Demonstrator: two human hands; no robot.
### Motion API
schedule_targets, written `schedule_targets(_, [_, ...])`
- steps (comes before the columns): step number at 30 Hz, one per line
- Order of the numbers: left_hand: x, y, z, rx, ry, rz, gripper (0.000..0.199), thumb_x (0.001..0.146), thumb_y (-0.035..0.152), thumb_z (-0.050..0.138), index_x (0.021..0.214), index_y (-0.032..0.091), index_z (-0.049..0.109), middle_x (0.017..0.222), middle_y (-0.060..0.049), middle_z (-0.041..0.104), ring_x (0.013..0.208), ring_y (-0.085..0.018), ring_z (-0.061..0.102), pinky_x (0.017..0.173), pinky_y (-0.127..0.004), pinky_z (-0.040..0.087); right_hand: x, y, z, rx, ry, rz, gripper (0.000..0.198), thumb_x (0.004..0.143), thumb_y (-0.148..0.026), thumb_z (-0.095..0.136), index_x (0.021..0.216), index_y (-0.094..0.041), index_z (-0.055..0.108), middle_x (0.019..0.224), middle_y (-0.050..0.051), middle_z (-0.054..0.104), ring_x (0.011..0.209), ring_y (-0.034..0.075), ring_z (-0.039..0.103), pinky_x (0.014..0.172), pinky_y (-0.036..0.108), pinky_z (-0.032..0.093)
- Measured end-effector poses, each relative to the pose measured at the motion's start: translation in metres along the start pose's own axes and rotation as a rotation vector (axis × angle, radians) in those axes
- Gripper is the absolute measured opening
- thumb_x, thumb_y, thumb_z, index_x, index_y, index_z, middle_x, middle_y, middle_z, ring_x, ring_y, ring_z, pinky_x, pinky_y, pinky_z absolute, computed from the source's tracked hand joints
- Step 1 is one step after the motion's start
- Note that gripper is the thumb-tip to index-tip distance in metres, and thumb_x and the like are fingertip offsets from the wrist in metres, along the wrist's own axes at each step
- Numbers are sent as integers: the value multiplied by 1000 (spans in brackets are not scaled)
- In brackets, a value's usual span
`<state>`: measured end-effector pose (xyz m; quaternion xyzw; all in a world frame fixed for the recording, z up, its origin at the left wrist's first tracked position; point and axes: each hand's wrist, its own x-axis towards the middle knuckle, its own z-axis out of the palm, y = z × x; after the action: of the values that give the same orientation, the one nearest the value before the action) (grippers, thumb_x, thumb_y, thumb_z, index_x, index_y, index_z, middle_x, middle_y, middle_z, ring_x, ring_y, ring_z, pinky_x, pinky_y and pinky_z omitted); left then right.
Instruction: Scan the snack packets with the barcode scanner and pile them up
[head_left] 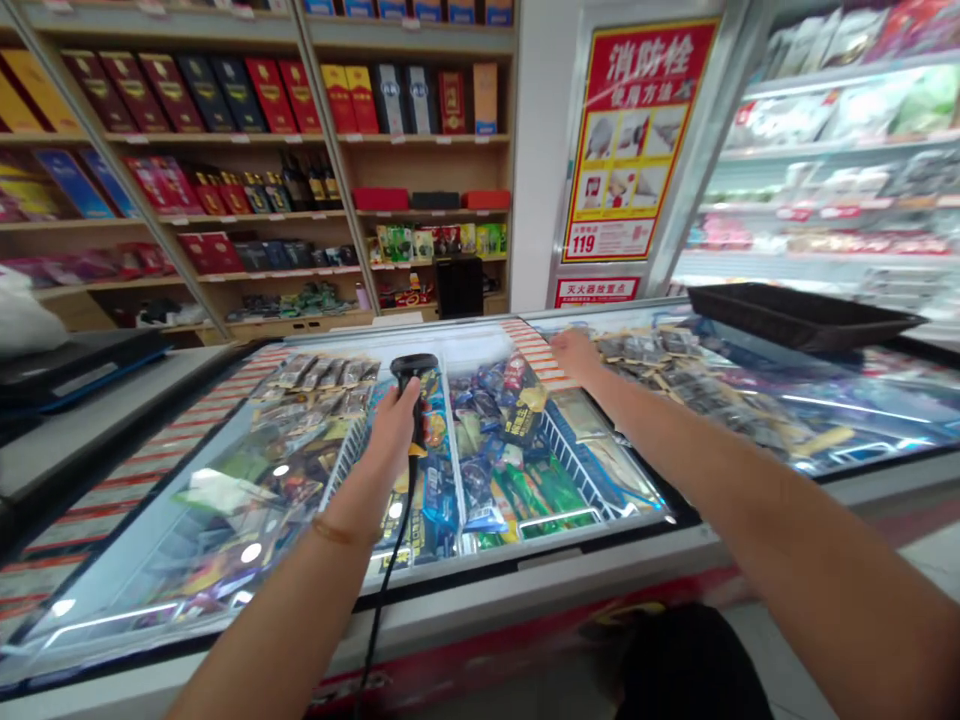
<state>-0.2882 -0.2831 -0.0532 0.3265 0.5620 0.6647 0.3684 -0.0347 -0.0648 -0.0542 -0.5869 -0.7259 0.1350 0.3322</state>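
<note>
A black handheld barcode scanner [415, 368] is upright in my left hand [397, 415], with my fingers closed around its handle. Its cable hangs down in front of the freezer. My right hand [576, 355] reaches to the far side and is curled at the dark-framed edge of the freezer's sliding glass lid [645, 465], beside a red-striped label strip [536, 350]. Its fingertips are blurred. Below and between my hands, wire baskets [574, 465] hold colourful frozen packets [480, 485], among them green and blue ones.
More packets lie under glass left [292, 440] and right. A black tray [802, 315] sits on the freezer at the right. Shelves of boxes and bottles [255, 190] stand behind, with a red wall sign [637, 140] and a lit refrigerated display [840, 170] further right.
</note>
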Motion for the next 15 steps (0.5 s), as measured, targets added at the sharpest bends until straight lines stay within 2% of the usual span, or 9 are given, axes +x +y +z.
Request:
schedule_targets(2, [-3, -8, 19, -19, -61, 7, 49, 70, 63, 76, 81, 21, 52, 62, 5, 56, 42, -9, 48, 38, -22, 38, 8, 36, -33, -194, 138, 95, 32, 96, -25, 60, 123, -13, 72, 129, 20, 69, 124, 31, 64, 105, 42, 47])
schedule_targets(5, [-3, -25, 31, -59, -131, 17, 53, 69, 66, 77, 82, 21, 53, 64, 4, 57, 43, -9, 49, 39, -22, 39, 16, 81, -64, -384, 241, 262, 60, 89, -45, 74, 134, -6, 64, 138, 30, 60, 136, 39, 53, 109, 50, 42])
schedule_targets(7, [-1, -36, 31, -40, -146, 1, 55, 69, 69, 76, 81, 21, 54, 62, 3, 58, 43, -9, 50, 39, -22, 39, 22, 100, -73, -429, 216, 358, 76, 84, -55, 78, 136, -1, 61, 138, 35, 57, 137, 42, 51, 109, 52, 41])
schedule_targets(9, [2, -44, 27, 23, -139, -17, 56, 70, 72, 73, 80, 21, 54, 56, 3, 56, 41, -10, 50, 38, -22, 38, 29, 111, -77, -438, 159, 436, 85, 79, -60, 80, 137, -1, 61, 136, 36, 58, 133, 42, 55, 107, 53, 43])
schedule_targets(12, [3, -50, 20, 92, -122, -29, 56, 72, 73, 70, 79, 21, 54, 53, 4, 55, 39, -10, 48, 38, -21, 39, 41, 116, -79, -453, 94, 517, 91, 70, -63, 86, 135, -4, 63, 135, 33, 61, 129, 43, 58, 103, 54, 48])
schedule_targets(15, [0, -50, 17, 91, -120, 10, 54, 71, 70, 74, 82, 21, 54, 61, 4, 59, 39, -8, 49, 37, -21, 40, 49, 114, -82, -475, 16, 561, 95, 66, -62, 89, 135, -2, 64, 136, 34, 59, 131, 45, 56, 103, 54, 48])
